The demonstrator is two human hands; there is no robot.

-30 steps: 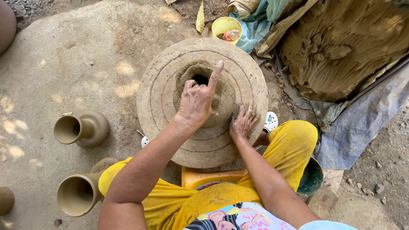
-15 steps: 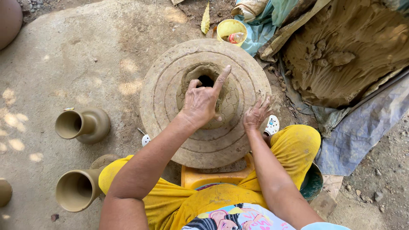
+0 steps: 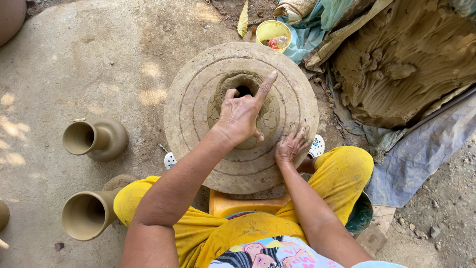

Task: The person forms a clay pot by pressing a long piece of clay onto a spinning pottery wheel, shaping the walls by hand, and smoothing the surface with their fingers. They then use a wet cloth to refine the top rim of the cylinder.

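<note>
Right hand (image 3: 292,145) has slid right along the wheel (image 3: 193,114) rim, fingers spread flat; left hand (image 3: 241,115) stays over the clay (image 3: 270,116), forefinger out, gripping nothing.

Two clay vases (image 3: 96,139) lie left of the potter's wheel (image 3: 198,114); a bucket (image 3: 270,32) stands behind it, a clay heap (image 3: 411,64) right.
</note>
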